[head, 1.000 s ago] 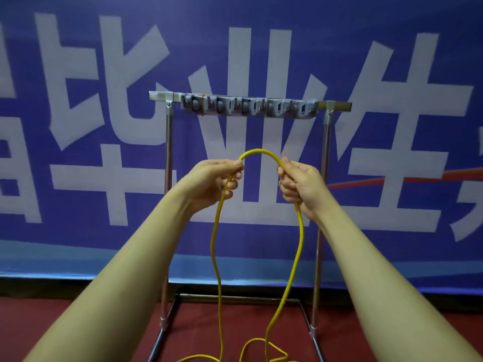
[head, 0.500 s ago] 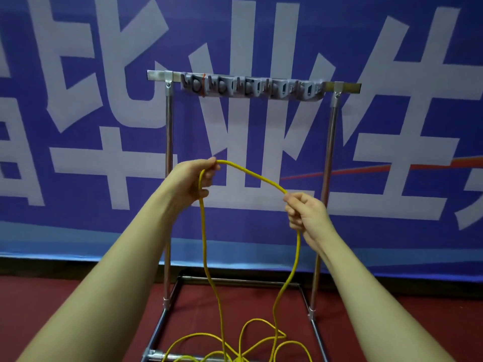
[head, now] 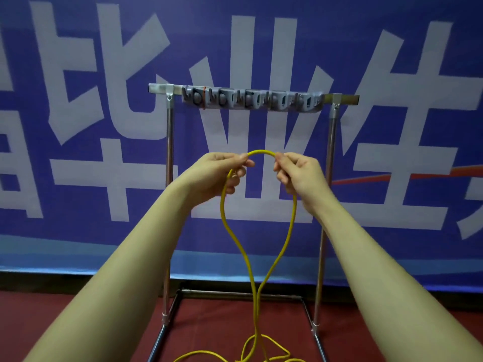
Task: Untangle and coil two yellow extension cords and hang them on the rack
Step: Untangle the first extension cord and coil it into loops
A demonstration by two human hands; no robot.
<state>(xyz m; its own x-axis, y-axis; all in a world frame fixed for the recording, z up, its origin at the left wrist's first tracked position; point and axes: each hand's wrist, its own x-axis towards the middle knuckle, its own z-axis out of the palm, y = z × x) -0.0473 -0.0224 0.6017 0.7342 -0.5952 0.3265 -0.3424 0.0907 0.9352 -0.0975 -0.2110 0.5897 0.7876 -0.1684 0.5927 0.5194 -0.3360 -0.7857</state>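
Thin yellow cord (head: 261, 152) arched between hands, strands crossing below

cord (head: 261, 152) arcs between left hand (head: 222, 173), right hand (head: 300, 176) | rack (head: 170, 131) behind | banner (head: 78, 74) rearmost

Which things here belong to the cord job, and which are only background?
Job: yellow cord, held by left hand and right hand; rack with hooks.
Background: blue banner; red floor.
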